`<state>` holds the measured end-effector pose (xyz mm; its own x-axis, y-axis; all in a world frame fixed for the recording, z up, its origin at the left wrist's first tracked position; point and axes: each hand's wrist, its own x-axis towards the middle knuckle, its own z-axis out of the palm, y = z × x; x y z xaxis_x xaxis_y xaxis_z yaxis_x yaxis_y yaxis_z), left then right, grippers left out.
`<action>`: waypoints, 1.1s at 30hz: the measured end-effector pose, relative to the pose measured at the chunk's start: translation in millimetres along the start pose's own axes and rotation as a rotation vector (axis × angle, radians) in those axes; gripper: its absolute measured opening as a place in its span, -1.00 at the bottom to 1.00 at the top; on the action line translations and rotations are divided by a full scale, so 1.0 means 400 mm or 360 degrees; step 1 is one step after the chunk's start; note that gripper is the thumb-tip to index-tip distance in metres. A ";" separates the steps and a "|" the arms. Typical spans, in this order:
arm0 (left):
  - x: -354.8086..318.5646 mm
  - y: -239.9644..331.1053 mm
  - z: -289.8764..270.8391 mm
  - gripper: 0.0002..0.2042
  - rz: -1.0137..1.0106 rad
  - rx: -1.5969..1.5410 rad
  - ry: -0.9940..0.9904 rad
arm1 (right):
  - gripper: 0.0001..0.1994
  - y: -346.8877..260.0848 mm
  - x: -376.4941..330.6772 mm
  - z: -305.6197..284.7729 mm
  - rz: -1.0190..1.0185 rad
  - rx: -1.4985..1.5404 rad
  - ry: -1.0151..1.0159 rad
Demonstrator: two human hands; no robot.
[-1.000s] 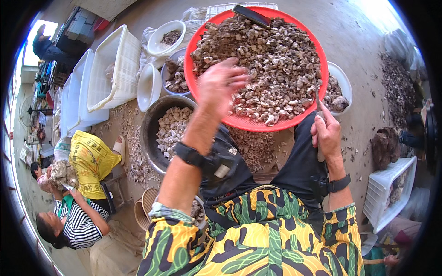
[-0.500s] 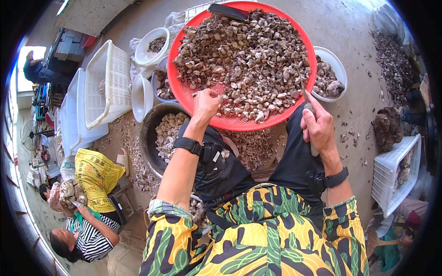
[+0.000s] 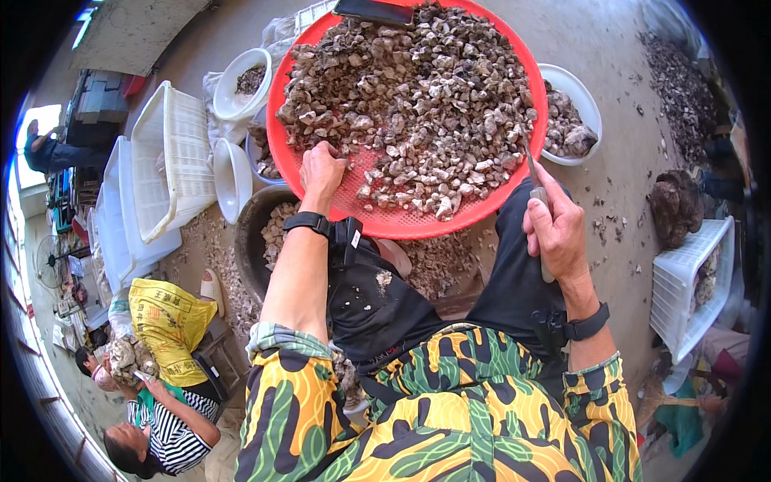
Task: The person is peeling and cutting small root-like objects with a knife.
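Left hand [image 3: 322, 170] fingers curled down into the pile of shells [image 3: 409, 104] at the near edge of the red basket [image 3: 385, 223], upper centre of frame, right hand [image 3: 556, 233] gripping a knife [image 3: 536, 186] centre right.

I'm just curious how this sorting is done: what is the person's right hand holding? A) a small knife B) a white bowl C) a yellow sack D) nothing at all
A: the right hand is closed around the handle of a small knife, whose blade points up over the rim of the red basket, while the left hand reaches into the pile of shells.
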<state>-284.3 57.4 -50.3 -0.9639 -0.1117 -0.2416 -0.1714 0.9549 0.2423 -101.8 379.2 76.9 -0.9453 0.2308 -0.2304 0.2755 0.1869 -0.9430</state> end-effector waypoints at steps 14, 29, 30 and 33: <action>-0.048 -0.039 -0.130 -0.95 -0.0431 -0.1769 -0.0387 | -0.54 0.006 -0.002 0.009 -0.0040 0.0016 -0.0015; -0.094 -0.062 -0.137 -0.93 -0.0729 -0.2237 -0.0481 | -0.55 0.001 -0.006 0.013 -0.0086 -0.0021 -0.0005; -0.097 -0.059 -0.136 -0.95 -0.0718 -0.2223 -0.0465 | -0.55 0.001 -0.006 0.013 -0.0085 -0.0028 -0.0004; -0.103 -0.047 -0.135 -0.96 -0.0707 -0.2133 -0.0430 | -0.55 0.004 -0.006 0.012 -0.0084 -0.0043 0.0002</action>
<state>-252.5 29.4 5.9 -0.7393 -0.1266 -0.6613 -0.6476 -0.1352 0.7499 -99.9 374.4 74.6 -0.9586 0.2208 -0.1800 0.2296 0.2247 -0.9470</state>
